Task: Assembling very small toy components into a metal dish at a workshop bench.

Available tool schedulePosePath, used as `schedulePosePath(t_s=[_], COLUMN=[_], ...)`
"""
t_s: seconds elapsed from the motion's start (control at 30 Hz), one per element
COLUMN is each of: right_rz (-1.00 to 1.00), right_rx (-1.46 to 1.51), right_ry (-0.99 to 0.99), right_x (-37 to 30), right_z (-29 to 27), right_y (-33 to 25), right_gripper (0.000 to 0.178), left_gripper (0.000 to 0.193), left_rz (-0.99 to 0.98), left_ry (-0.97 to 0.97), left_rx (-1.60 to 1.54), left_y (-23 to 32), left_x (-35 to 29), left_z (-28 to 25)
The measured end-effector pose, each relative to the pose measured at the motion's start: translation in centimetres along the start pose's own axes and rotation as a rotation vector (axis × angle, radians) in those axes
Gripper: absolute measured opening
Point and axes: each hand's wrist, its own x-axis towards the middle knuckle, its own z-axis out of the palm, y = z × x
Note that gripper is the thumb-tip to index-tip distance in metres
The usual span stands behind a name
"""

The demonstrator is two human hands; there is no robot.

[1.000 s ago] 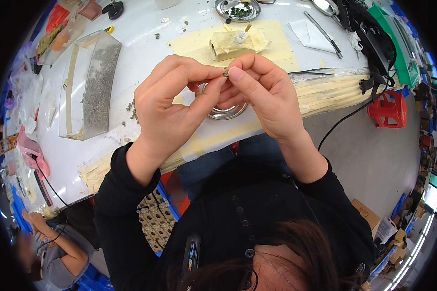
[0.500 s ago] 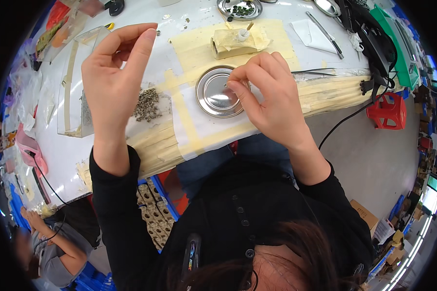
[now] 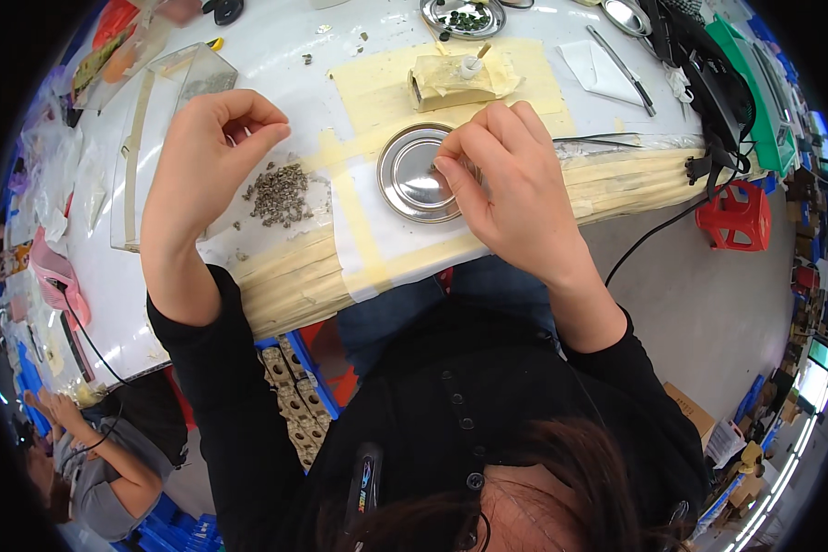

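Observation:
My left hand (image 3: 202, 152) hovers by a loose pile of small metal pieces (image 3: 280, 194), thumb and forefinger tips brought close together. Whatever lies between those tips, if anything, is too small to make out. Over the right part of a round, shiny metal dish (image 3: 420, 189), my right hand (image 3: 511, 184) holds its thumb and forefinger in a pinch. I cannot tell what is in that pinch. The dish rests on white paper edged with yellow tape.
Beyond the dish stands a taped block (image 3: 446, 87) with a small white nozzle. A clear box (image 3: 147, 156) is at left. Behind are a plate of dark green pieces (image 3: 460, 17) and a pen-like tool (image 3: 619, 69) on paper. Another person (image 3: 110, 460) sits lower left.
My left hand has come nearer to me and down beside the pile, uncovering more of the clear box. My right hand stays almost still over the dish.

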Motion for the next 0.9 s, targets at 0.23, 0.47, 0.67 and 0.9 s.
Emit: schedulePosePath(t_s=[0.23, 0.47, 0.67, 0.9], right_rz=[0.017, 0.001, -0.020, -0.016], right_rx=[0.038, 0.072, 0.097, 0.240], right_ry=[0.076, 0.106, 0.142, 0.257], right_x=[0.0, 0.1, 0.3, 0.9], right_z=[0.1, 0.2, 0.0, -0.6], right_y=[0.3, 0.4, 0.2, -1.6], right_gripper=[0.009, 0.008, 0.007, 0.011], left_gripper=[0.009, 0.007, 0.007, 0.026], left_rz=[-0.052, -0.009, -0.027, 0.062], left_ry=[-0.025, -0.135, -0.083, -0.053], left_rx=[0.077, 0.118, 0.120, -0.938], left_y=[-0.2, -0.5, 0.6, 2.6], left_x=[-0.7, -0.9, -0.6, 0.1], left_z=[-0.6, -0.2, 0.7, 4.0])
